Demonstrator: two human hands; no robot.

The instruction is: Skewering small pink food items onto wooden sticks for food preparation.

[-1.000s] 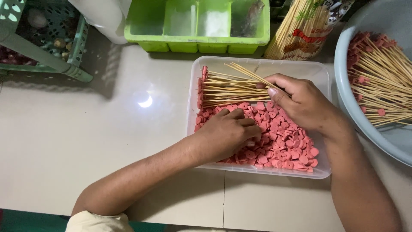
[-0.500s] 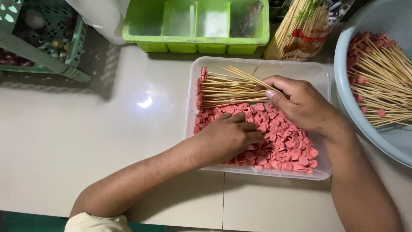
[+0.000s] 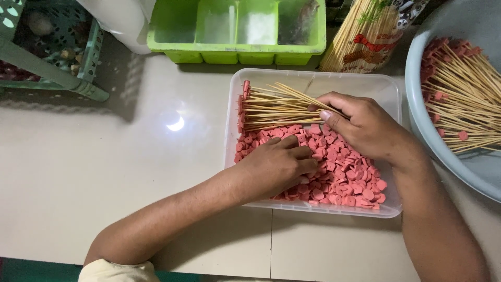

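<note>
A clear plastic tub (image 3: 389, 86) on the pale tiled floor holds many small pink sausage slices (image 3: 348, 175). My right hand (image 3: 365, 128) grips a bundle of thin bamboo skewers (image 3: 274, 107), whose left tips carry pink slices. My left hand (image 3: 276, 164) rests palm down on the slices in the tub, fingers curled among them; whether it holds one is hidden.
A pale blue basin (image 3: 436, 112) at the right holds several skewers with pink pieces (image 3: 462, 94). A packet of bare skewers (image 3: 368, 34) and a green divided tray (image 3: 237, 28) stand behind the tub. A green basket (image 3: 49, 49) sits at the far left.
Almost nothing has moved. My left hand's fingers have shifted slightly among the slices; my right hand still grips the skewer bundle in the same place.
</note>
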